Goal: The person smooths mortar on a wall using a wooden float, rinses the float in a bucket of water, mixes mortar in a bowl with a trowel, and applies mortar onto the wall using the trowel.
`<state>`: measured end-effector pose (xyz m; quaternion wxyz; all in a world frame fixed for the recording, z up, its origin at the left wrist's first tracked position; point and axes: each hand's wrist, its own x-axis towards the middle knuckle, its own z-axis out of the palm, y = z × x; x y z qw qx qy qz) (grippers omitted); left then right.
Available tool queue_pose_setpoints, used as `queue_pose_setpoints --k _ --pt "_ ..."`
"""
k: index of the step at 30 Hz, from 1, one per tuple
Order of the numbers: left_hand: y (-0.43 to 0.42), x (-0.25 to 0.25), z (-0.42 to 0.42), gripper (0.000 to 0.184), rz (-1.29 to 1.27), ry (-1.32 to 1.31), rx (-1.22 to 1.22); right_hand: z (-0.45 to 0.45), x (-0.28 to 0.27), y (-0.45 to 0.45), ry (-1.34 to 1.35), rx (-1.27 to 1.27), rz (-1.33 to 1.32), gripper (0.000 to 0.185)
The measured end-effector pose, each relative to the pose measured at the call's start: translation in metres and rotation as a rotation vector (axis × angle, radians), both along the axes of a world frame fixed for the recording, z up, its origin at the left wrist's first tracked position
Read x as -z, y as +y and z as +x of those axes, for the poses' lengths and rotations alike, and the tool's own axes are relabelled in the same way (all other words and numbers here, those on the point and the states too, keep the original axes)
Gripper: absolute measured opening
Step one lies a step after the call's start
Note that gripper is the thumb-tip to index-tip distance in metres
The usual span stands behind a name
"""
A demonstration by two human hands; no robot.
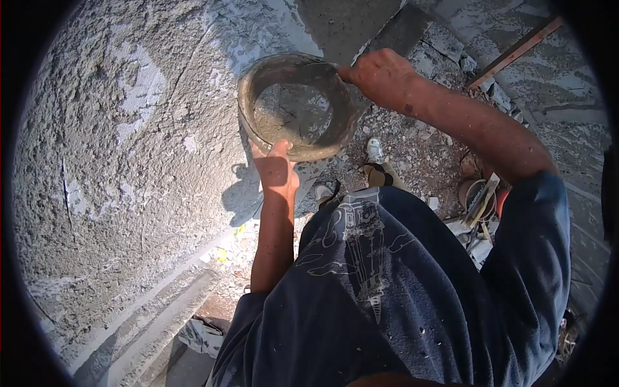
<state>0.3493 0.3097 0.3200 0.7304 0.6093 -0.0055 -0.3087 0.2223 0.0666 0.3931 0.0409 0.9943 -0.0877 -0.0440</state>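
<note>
My left hand grips the near rim of a round, mortar-smeared bucket, thumb over the edge and fingers underneath. The bucket is tilted towards me, and wet grey mortar shows in its bottom. At the far right of the rim, my right hand is closed around the handle of what looks like a trowel. Only a thin edge of its blade shows, by the bucket's rim. To the left of the bucket rises a wall of rough grey plaster, with smoother pale patches.
Rubble covers the ground around my shoes. A wooden bar leans at the upper right. Containers with sticks and a red object stand by my right elbow. A ledge runs along the lower left.
</note>
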Motion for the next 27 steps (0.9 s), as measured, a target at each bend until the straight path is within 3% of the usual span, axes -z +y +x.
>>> queue_pose_setpoints --k 2,5,10,12,16,19,22,24,27 --pt "-0.008 0.004 0.002 0.064 -0.022 -0.004 0.021 -0.005 0.021 0.013 0.205 -0.007 0.069 0.040" --pt "-0.013 0.004 -0.004 0.069 0.020 0.023 0.038 -0.019 0.038 0.022 0.249 0.154 0.515 0.043" --pt "-0.015 0.008 -0.013 0.070 0.110 0.088 0.088 -0.035 0.104 0.024 0.346 0.202 1.231 0.058" --pt "-0.016 0.006 -0.021 0.068 0.051 0.132 0.083 -0.041 0.078 0.028 0.337 0.324 1.395 0.066" --pt "-0.003 0.003 -0.016 0.073 -0.011 0.259 0.088 -0.066 0.072 0.028 0.203 0.306 1.867 0.042" --pt "0.009 0.023 -0.002 0.063 -0.061 0.349 0.125 -0.060 0.056 0.034 0.126 0.378 1.896 0.032" --pt "0.015 0.030 0.004 0.058 -0.142 0.467 0.153 -0.052 0.043 0.039 -0.207 0.436 2.155 0.030" --pt "0.031 0.053 0.015 0.059 -0.043 0.457 0.111 -0.054 0.023 0.036 -0.513 0.400 2.265 0.038" --pt "0.047 0.058 0.020 0.055 0.117 0.416 0.020 -0.074 -0.049 0.024 -1.056 0.416 1.991 0.051"
